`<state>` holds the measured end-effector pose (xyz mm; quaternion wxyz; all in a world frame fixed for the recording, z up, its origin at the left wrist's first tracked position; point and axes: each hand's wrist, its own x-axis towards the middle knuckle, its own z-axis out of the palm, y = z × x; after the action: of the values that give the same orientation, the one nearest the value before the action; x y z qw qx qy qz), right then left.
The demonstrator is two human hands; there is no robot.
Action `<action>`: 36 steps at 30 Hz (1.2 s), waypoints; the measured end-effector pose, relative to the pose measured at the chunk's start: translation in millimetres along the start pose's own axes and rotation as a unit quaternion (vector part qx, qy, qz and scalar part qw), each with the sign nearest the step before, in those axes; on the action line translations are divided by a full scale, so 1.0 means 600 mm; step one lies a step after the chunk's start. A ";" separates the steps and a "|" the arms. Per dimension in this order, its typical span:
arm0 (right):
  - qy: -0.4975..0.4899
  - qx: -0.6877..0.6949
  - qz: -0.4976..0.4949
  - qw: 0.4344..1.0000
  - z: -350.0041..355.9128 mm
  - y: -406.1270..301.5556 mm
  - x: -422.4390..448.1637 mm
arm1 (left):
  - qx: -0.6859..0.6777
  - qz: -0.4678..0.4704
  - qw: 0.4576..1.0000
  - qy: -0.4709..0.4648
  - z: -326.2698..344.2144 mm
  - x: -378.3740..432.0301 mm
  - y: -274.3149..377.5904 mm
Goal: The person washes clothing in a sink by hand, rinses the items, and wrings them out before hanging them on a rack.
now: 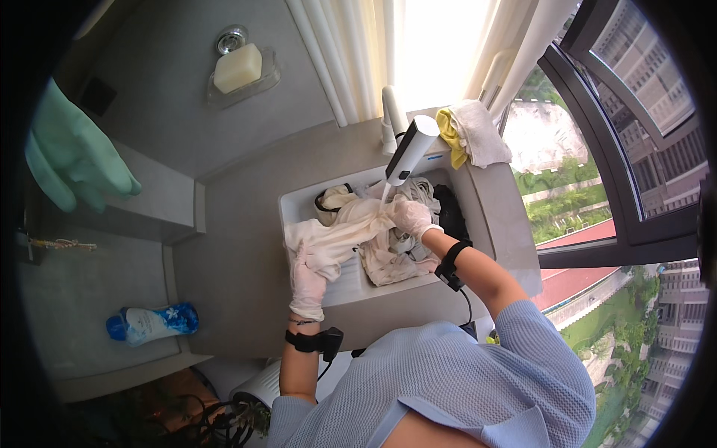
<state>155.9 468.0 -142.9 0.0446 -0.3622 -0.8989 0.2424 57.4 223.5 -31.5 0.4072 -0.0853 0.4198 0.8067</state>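
Observation:
A wet cream cloth garment stretches across the white sink between my two gloved hands. My left hand, in a thin translucent glove, grips its left end over the ribbed washboard part of the basin. At the other end, my right hand is closed on the bunched fabric. Water runs from the white pull-out faucet onto the cloth just left of my right hand. More wet laundry lies heaped under and around that hand, with a black garment along the right wall.
Folded white and yellow cloths sit at the sink's back right corner, beside an open window. On the left are a blue-and-white detergent bottle and a hanging green rubber glove. A soap bar rests in a wall-mounted dish.

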 end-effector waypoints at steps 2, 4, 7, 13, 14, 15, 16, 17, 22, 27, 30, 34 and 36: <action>0.007 -0.051 -0.057 0.997 0.006 -0.014 -0.005 | 0.000 -0.002 1.000 0.020 -0.003 -0.001 -0.003; -0.008 -0.142 -0.136 0.980 0.023 -0.013 0.003 | 0.002 -0.004 1.000 0.016 0.000 -0.004 -0.002; -0.030 0.111 -0.041 0.993 0.017 -0.007 0.006 | 0.009 0.019 0.999 0.024 -0.011 -0.004 0.000; 0.019 0.194 0.056 0.979 -0.043 -0.017 0.026 | 0.006 0.038 0.999 0.028 -0.025 -0.001 0.008; -0.028 0.207 0.055 0.976 -0.063 -0.021 0.029 | 0.002 0.048 0.998 0.034 -0.029 0.000 0.011; -0.073 0.219 0.053 0.971 -0.075 -0.022 0.036 | 0.001 0.048 0.998 0.034 -0.032 0.001 0.015; -0.011 0.348 0.090 0.933 -0.079 -0.026 0.040 | -0.005 0.054 0.998 0.029 -0.036 0.002 0.020; -0.011 0.348 0.089 0.933 -0.084 -0.031 0.040 | -0.011 0.060 0.998 0.024 -0.038 0.003 0.023; -0.043 0.298 -0.022 0.953 -0.071 -0.020 0.060 | -0.006 0.077 0.996 0.042 -0.026 0.004 0.035; -0.205 0.527 -0.105 0.818 -0.083 -0.023 0.038 | -0.020 0.081 0.996 0.040 -0.048 0.003 0.037; -0.160 0.584 -0.062 0.793 -0.085 -0.029 0.039 | -0.022 0.081 0.995 0.044 -0.059 0.003 0.034; -0.150 0.702 0.008 0.696 -0.076 -0.014 0.029 | -0.011 0.083 0.996 0.025 -0.041 -0.003 0.024; -0.206 0.713 0.045 0.669 -0.090 -0.027 0.018 | -0.008 0.079 0.996 0.038 -0.033 -0.012 0.024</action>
<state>151.6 486.6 -88.9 0.0915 -0.2011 -0.4212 0.8797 47.7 200.1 -31.7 0.3257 -0.0856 0.4335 0.8358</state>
